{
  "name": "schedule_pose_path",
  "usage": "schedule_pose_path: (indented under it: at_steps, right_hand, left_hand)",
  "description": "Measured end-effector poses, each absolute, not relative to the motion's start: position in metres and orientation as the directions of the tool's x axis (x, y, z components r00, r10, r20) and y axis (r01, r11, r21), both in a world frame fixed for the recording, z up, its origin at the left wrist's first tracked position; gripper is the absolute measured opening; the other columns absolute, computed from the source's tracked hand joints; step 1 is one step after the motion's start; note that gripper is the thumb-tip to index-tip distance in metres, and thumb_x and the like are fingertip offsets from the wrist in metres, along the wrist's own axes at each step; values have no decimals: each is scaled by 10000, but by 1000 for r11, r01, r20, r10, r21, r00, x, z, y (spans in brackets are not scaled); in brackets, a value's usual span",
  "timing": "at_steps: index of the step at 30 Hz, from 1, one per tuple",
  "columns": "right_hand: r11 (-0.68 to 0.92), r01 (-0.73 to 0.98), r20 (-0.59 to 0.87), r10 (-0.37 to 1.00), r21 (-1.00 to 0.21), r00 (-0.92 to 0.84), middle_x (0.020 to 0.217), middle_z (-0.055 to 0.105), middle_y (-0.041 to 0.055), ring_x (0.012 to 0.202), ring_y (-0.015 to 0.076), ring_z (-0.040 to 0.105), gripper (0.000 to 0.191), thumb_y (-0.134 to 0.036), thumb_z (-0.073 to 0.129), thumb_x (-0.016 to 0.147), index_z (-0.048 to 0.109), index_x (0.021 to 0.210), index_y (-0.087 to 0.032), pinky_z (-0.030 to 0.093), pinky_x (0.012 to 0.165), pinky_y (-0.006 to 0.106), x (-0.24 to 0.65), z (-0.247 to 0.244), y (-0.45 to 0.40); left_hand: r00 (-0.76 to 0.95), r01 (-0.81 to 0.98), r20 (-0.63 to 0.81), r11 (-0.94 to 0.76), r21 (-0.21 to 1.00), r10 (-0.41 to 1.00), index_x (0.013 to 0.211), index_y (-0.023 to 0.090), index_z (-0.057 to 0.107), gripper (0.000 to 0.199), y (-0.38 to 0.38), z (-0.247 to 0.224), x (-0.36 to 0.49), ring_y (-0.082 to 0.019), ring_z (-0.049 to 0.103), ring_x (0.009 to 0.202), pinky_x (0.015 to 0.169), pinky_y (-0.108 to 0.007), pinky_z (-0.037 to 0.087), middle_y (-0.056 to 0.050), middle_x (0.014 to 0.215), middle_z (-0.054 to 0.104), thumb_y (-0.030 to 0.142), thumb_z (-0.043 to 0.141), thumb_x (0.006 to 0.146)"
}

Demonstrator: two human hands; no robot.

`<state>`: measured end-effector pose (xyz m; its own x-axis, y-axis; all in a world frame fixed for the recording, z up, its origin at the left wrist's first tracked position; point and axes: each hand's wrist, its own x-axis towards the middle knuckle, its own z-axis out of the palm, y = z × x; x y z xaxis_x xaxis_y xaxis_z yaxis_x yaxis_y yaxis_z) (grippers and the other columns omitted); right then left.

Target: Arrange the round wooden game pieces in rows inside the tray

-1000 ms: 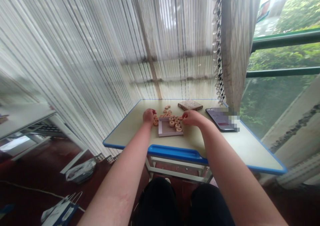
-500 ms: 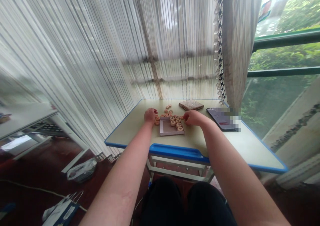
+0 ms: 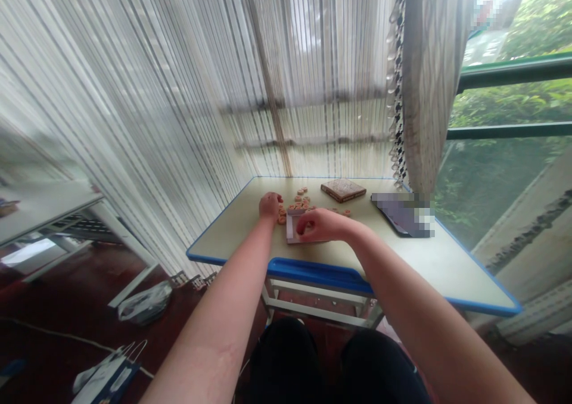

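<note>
R hand (image 3: 313,225) over open box (image 3: 290,228), fingers curled; can't tell if gripping. L hand (image 3: 269,206) half-closed by loose xiangqi pcs (image 3: 298,206), grip unclear. Pcs on desk (image 3: 236,228), mostly behind box.

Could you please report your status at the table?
Right hand over open box; left hand beside round pieces. Right hand hides part of box. Grip unclear.

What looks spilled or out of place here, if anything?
Round pieces lie scattered loosely on the table, outside the open box. A crumpled plastic bag on the floor also looks stray. I see no obvious damage.
</note>
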<state>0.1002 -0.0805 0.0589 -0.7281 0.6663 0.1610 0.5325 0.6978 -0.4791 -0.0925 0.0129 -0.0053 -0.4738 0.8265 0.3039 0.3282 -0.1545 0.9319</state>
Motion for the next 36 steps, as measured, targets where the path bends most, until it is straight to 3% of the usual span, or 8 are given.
schedule_pose_path:
  at_steps: [7,12,23,28,32,36]
  right_hand:
    - [662,563,183,713,-495,-677,786,663,-26,690,121,572,175,-257,618,635,680,795,-223,406,634,203,106,56,-75]
    - [653,574,91,695,-494,-713,824,658,-24,708,127,578,225,-215,608,629,696,834,-238,413,635,200,115,58,-72]
    - [643,588,80,706,-490,-704,818,676,-17,731,143,593,257,-274,643,620,693,867,-229,417,650,211,113,53,-67]
    - [647,627,33,707,-434,-707,756,683,-26,671,142,589,216,-288,600,650,719,827,-249,412,614,221,112,54,-68]
    - [723,576,98,651,-381,-753,811,691,-6,734,156,594,216,-270,570,671,725,818,-239,419,698,229,108,54,-70]
    - [733,588,63,642,-342,-764,810,695,-3,769,164,597,215,-232,564,657,728,796,-236,421,727,223,108,56,-74]
  left_hand:
    - [-465,345,308,-151,926,830,588,181,540,227,8,-2,-91,-144,550,585,545,-261,410,-41,605,598,248,360,709]
    - [-447,406,323,-133,904,834,567,178,528,224,4,1,-90,-133,542,589,561,-248,405,-25,604,591,275,375,700]
    - [-426,455,351,-137,880,834,593,172,557,212,7,-4,-92,-116,519,558,524,-234,365,-11,598,592,317,439,691]
    - [-429,448,328,-117,886,841,613,166,562,188,3,-1,-90,-111,525,567,541,-233,383,-18,633,615,301,456,688]
    - [-434,450,331,-117,885,838,612,164,570,187,4,-1,-90,-116,535,569,540,-234,386,-19,626,618,300,460,679]
    - [-437,471,345,-116,875,830,600,168,578,194,7,-4,-91,-125,547,583,548,-237,390,-17,623,626,306,461,671]
